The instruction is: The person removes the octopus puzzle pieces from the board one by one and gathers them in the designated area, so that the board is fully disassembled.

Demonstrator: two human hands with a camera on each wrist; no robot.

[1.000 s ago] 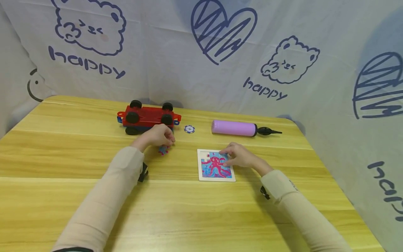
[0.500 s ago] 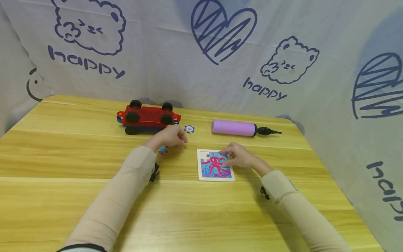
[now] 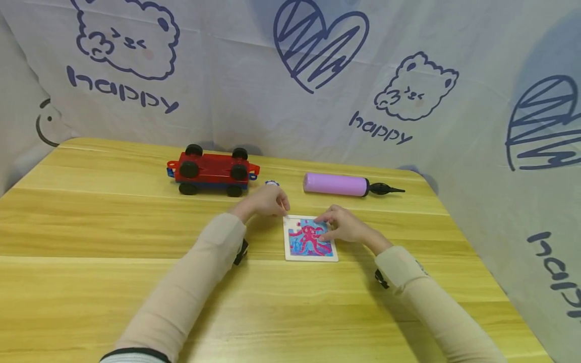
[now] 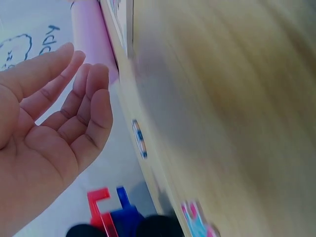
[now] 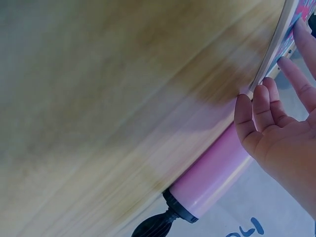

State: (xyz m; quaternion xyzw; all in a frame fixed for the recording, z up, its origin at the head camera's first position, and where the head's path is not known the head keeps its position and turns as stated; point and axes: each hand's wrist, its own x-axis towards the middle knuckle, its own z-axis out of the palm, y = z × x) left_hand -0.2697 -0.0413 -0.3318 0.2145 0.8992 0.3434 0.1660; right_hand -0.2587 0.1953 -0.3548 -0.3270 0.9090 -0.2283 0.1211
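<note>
A white-framed octopus jigsaw puzzle lies on the table, with a pale bare patch at its upper left. My left hand hovers beside that corner. Its thumb and index tips are close together in the left wrist view; whether something thin sits between them cannot be told. My right hand rests at the puzzle's right side, with extended index and thumb touching the picture. In the left wrist view, a loose puzzle piece lies on the table; the left arm hides it in the head view.
An upturned red and blue toy car is at the back left. Near it, a poker chip is partly covered by the left hand. Behind the puzzle lies a purple hand pump with a black nozzle. A printed cloth hangs behind the table.
My left hand has moved right, from over the loose piece to the puzzle's upper left corner, covering part of the chip. My right hand and the puzzle have stayed in place.
</note>
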